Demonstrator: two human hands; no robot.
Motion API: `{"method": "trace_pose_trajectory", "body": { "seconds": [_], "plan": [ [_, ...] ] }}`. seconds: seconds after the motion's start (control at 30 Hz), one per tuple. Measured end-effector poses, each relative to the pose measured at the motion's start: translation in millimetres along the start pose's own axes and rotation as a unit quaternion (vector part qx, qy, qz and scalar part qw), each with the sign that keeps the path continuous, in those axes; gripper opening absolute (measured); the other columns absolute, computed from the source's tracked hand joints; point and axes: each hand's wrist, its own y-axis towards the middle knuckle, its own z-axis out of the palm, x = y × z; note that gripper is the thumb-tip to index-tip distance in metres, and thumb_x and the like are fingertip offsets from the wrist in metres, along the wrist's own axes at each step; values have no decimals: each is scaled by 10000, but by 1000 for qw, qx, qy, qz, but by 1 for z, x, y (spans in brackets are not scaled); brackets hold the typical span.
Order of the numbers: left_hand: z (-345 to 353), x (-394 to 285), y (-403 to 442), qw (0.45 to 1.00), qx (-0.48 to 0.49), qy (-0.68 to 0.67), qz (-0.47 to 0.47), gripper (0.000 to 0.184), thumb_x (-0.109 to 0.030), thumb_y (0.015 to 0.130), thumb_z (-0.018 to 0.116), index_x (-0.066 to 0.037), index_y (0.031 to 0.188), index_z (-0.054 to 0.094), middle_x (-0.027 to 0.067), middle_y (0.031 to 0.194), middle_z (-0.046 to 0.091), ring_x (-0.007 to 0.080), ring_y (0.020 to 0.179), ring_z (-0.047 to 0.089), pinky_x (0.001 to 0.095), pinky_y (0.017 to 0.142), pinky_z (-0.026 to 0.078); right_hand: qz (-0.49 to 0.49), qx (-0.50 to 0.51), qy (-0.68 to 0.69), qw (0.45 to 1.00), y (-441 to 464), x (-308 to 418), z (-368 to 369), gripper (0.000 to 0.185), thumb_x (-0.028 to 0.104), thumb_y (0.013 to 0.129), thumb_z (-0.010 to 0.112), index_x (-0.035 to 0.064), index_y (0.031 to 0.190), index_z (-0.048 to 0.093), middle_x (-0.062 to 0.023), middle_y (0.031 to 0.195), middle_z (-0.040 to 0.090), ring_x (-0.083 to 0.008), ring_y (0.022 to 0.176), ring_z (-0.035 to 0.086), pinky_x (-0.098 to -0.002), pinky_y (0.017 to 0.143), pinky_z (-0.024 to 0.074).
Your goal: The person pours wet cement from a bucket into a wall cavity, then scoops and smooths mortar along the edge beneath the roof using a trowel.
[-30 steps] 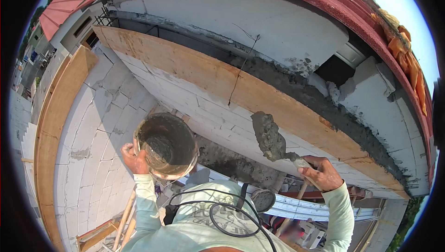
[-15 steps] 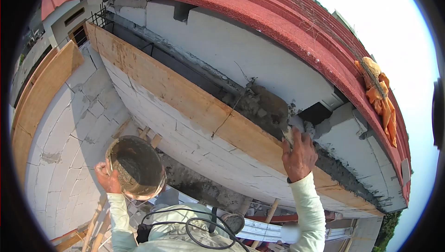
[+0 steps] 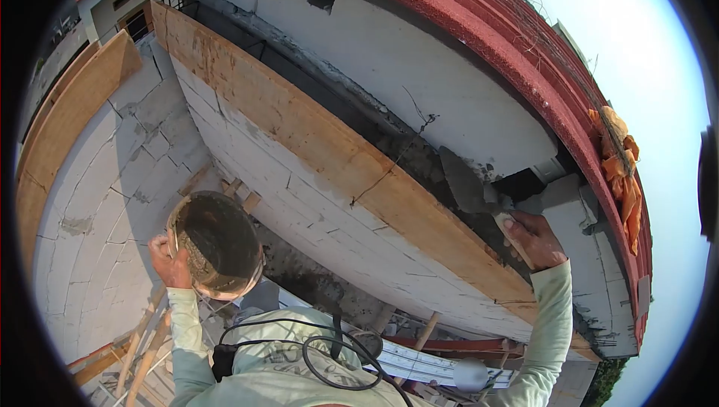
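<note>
My left hand (image 3: 171,263) grips the rim of a round bucket (image 3: 231,220), which is tilted and has grey mortar (image 3: 199,263) low along one side. My right hand (image 3: 535,241) is closed around the pale handle of a trowel (image 3: 462,182). The trowel's grey blade points up and left, over the channel (image 3: 374,136) between a wooden formwork board (image 3: 314,131) and the white block wall (image 3: 442,62). Dark wet mortar lies in the channel around the blade. Whether the blade touches the wall, I cannot tell.
A red metal roof edge (image 3: 479,36) overhangs the wall, with an orange cloth (image 3: 622,190) on it. A thin wire (image 3: 374,180) crosses the board. Wooden poles (image 3: 150,343) stand below left. A black cable (image 3: 307,358) loops over my shirt.
My right hand has moved right and down, and the trowel blade now shows plainly. The mortar heap in the channel looks lower. The bucket stays in my left hand, slightly shifted.
</note>
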Motion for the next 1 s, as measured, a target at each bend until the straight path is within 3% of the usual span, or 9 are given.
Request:
{"method": "trace_pose_trajectory", "body": {
  "seconds": [0.1, 0.2, 0.43, 0.5, 0.63, 0.7, 0.8, 0.93, 1.0],
  "plan": [
    [-3, -8, -3, 996, -6, -58, -70, 346, 60, 587, 556, -22, 910, 464, 66, 945, 450, 188, 906, 470, 271, 885, 362, 2, 81, 13, 997, 38, 7, 10, 473, 382, 884, 586, -15, 1140, 616, -50, 680, 557, -118, 545, 499, -289, 513, 408],
    [-7, 2, -7, 990, -18, -125, -67, 354, 73, 594, 553, -30, 919, 456, 60, 954, 444, 181, 903, 464, 264, 886, 359, -80, 114, -38, 989, 66, 27, 18, 441, 344, 894, 586, -14, 1150, 609, -32, 667, 543, -108, 524, 487, -271, 477, 398],
    [-20, -11, -18, 999, -4, 3, -44, 399, 116, 595, 534, -37, 951, 438, 60, 976, 443, 175, 920, 476, 261, 886, 366, -59, 123, -110, 984, 67, 35, 9, 476, 382, 883, 574, -12, 1149, 610, -65, 660, 538, -135, 508, 483, -302, 478, 401],
    [-30, -13, -20, 987, -19, -115, -113, 411, 128, 605, 532, -38, 967, 429, 62, 981, 442, 171, 926, 485, 266, 889, 377, -54, 155, -98, 982, 56, 25, -4, 476, 381, 883, 584, -11, 1153, 606, -62, 646, 533, -133, 494, 483, -300, 473, 406],
    [-48, -2, -17, 984, -43, -135, -106, 404, 131, 614, 534, -36, 967, 429, 58, 970, 437, 168, 909, 489, 276, 867, 393, -66, 135, -99, 984, 37, 2, -25, 462, 372, 886, 591, -12, 1143, 610, -59, 633, 528, -128, 488, 486, -298, 473, 418],
    [-51, -14, -16, 977, -47, -105, -180, 404, 134, 606, 532, -27, 961, 429, 52, 962, 431, 167, 895, 484, 278, 859, 393, -60, 87, -10, 994, 31, -1, -22, 447, 368, 891, 594, -7, 1131, 620, -82, 662, 565, -138, 509, 519, -294, 485, 437],
    [-47, 14, -10, 993, -51, -72, -84, 405, 136, 600, 533, -30, 956, 432, 50, 954, 432, 167, 881, 481, 272, 856, 391, -44, 97, -94, 990, 51, 3, 2, 431, 351, 887, 598, -6, 1128, 624, -123, 720, 606, -155, 533, 550, -304, 518, 456],
    [-39, 15, -6, 993, -12, -41, -110, 409, 139, 594, 535, -29, 953, 436, 53, 956, 437, 170, 885, 484, 267, 868, 387, -122, 56, -162, 978, 55, -1, 5, 437, 340, 872, 613, -3, 1142, 619, -152, 741, 619, -168, 544, 567, -309, 552, 465],
    [-32, 22, 1, 998, -31, -47, -42, 407, 138, 593, 536, -29, 952, 443, 56, 960, 443, 173, 887, 488, 264, 860, 388, -106, 58, -158, 980, 43, 4, 1, 440, 328, 859, 626, -4, 1148, 615, -156, 723, 606, -166, 545, 553, -319, 572, 467]
  ]
}}
